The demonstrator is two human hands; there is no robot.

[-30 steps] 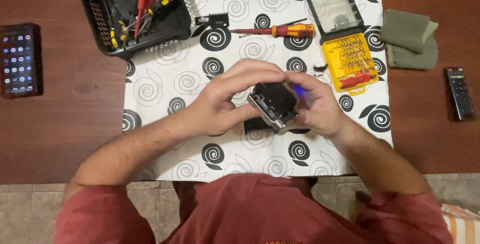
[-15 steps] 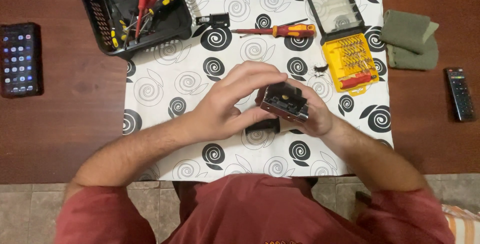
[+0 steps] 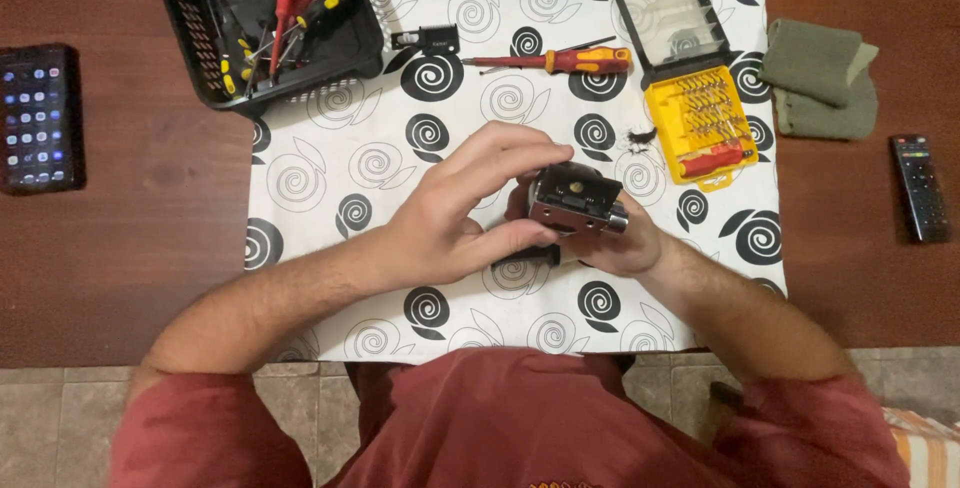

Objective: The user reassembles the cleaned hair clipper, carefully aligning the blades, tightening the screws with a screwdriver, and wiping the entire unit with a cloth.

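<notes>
Device: a small dark box-shaped gadget point(image 3: 575, 199) with a silvery edge was held above the middle of the patterned cloth point(image 3: 330, 168), between both hands, just in front of the person's chest.
Left hand: the left hand point(image 3: 455, 218) was curled round the gadget's left side, fingers arched over its top edge and thumb pressed along its lower edge, so the grip was closed on it.
Right hand: the right hand point(image 3: 620, 240) cupped the gadget from beneath and from the right; only the palm and a few fingertips showed, wrapped snugly about it.
Cloth: white with black spiral marks, it was spread over the brown wooden table point(image 3: 140, 208).
Basket: a black plastic basket point(image 3: 345, 43) sat at the cloth's far left corner and held red and yellow handled tools.
Screwdriver: a red and yellow screwdriver point(image 3: 560, 58) lay flat near the far edge of the cloth, well apart from the hands.
Bit set: a yellow case of small bits point(image 3: 705, 123) lay open to the right, its clear lid point(image 3: 665, 23) folded back.
Small part: a tiny dark piece point(image 3: 638, 136) lay just beside the yellow case.
Phone: a dark phone point(image 3: 38, 118) lay on the bare table at far left.
Rag: a folded green rag point(image 3: 820, 88) rested at right, off the cloth.
Remote: a black remote point(image 3: 920, 188) lay nearer the right edge.
</notes>
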